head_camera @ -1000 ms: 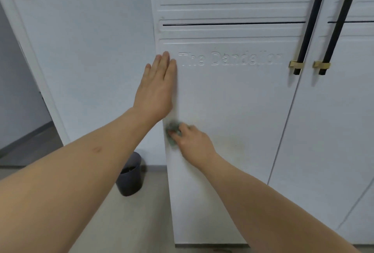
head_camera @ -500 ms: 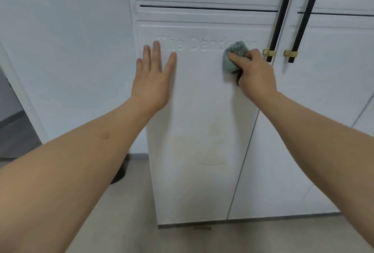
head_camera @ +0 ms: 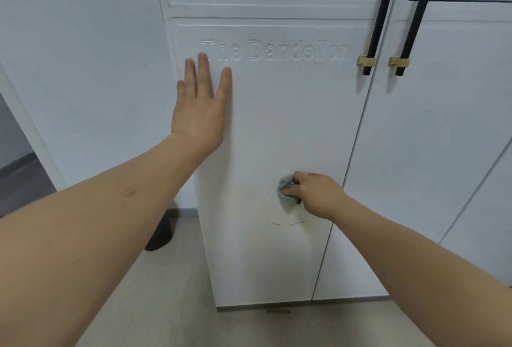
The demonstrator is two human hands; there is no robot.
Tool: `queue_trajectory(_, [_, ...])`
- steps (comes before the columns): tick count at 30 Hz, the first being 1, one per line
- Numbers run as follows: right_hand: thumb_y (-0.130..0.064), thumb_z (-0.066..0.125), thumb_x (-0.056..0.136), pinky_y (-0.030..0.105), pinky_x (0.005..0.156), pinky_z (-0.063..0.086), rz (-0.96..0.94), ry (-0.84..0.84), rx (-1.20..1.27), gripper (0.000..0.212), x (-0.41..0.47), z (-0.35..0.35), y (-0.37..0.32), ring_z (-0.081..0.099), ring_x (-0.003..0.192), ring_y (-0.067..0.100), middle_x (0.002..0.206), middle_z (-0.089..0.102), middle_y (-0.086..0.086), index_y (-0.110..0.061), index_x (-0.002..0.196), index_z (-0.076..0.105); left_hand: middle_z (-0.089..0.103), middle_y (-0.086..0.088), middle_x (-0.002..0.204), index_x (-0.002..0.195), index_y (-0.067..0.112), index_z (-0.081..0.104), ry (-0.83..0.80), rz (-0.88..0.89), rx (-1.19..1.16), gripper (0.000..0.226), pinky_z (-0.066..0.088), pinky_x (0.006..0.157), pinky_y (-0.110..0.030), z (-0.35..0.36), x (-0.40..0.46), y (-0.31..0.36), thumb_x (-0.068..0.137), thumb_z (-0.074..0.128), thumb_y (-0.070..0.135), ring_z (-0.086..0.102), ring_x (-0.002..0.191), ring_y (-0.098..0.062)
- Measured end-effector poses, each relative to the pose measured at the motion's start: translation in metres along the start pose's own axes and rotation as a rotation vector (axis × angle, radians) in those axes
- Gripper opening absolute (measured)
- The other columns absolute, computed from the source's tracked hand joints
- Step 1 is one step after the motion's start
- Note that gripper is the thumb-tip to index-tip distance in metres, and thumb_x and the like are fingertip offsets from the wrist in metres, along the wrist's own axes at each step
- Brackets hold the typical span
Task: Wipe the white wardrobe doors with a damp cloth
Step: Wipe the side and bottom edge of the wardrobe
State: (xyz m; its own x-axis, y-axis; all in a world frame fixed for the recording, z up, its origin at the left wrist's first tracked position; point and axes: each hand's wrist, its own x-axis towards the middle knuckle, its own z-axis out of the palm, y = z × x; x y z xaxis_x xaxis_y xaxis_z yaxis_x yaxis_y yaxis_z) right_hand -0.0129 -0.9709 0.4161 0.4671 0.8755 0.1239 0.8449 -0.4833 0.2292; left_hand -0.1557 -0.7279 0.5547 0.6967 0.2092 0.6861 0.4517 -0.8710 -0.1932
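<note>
The white wardrobe's left door [head_camera: 291, 113] fills the middle of the view, with raised lettering across its upper part. My left hand [head_camera: 201, 108] lies flat on the door near its left edge, fingers straight and spread. My right hand [head_camera: 313, 194] grips a bunched grey-green cloth [head_camera: 286, 192] and presses it against the lower middle of the same door, just above a faint yellowish patch and a thin curved mark. The right door [head_camera: 432, 152] stands beside it, untouched.
Two black vertical handles with brass fittings [head_camera: 368, 61] [head_camera: 400, 61] flank the gap between the doors. A dark waste bin [head_camera: 162, 233] stands on the pale floor left of the wardrobe, behind my left forearm. A white wall [head_camera: 83, 69] runs on the left.
My right hand has carried the cloth from the lettering at the door's upper right down to the lower middle. My left hand stays flat on the door.
</note>
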Motion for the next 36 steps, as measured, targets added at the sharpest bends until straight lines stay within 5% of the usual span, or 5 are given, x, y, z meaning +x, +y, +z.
queue_trajectory(7, [0.015,0.041,0.085,0.011,0.08,0.047,0.236,0.042,0.983,0.064,-0.021,-0.111,0.004,0.065,0.101,0.009,0.11,0.07,-0.011,-0.024,0.128,0.07,0.0,-0.014,0.166,0.158,0.02,0.009,-0.209,-0.06,-0.267,0.099,0.021,0.12,-0.055,-0.035,-0.011,0.026,0.08,0.069,0.009,0.011,0.152,-0.037])
queue_trajectory(11, [0.019,0.047,0.084,0.03,0.069,0.053,0.217,0.105,1.279,0.052,-0.049,-0.169,-0.004,0.066,0.088,0.023,0.102,0.068,0.008,-0.019,0.116,0.064,0.033,-0.001,0.162,0.155,0.028,0.033,-0.545,0.058,-0.774,0.078,0.038,0.107,-0.03,-0.07,-0.032,0.047,0.086,0.058,0.0,0.038,0.145,-0.02])
queue_trajectory(14, [0.02,0.045,0.078,0.031,0.062,0.049,0.226,0.108,1.407,0.042,-0.068,-0.198,-0.016,0.061,0.086,0.031,0.093,0.064,0.018,-0.009,0.103,0.059,0.067,0.001,0.129,0.13,0.031,0.062,-0.7,-0.066,-1.217,0.064,0.052,0.078,-0.036,-0.101,-0.043,0.062,0.081,0.053,-0.008,0.065,0.107,-0.02])
queue_trajectory(18, [0.013,0.04,0.083,0.04,0.077,0.055,0.277,0.152,1.601,0.042,-0.094,-0.222,-0.034,0.07,0.094,0.034,0.105,0.073,0.018,0.0,0.114,0.066,0.075,-0.012,0.109,0.118,0.011,0.069,-0.75,-0.19,-1.487,0.029,0.058,0.088,-0.049,-0.141,-0.049,0.063,0.09,0.065,0.004,0.073,0.095,-0.029])
queue_trajectory(36, [-0.016,0.05,0.098,0.035,0.066,0.05,0.522,0.332,1.579,0.026,-0.146,-0.254,-0.053,0.067,0.075,0.026,0.086,0.072,0.011,-0.003,0.099,0.073,0.075,-0.014,0.1,0.104,-0.002,0.067,-0.844,-0.214,-1.378,0.016,0.062,0.08,-0.047,-0.195,-0.066,0.083,0.091,0.059,0.004,0.074,0.091,-0.034])
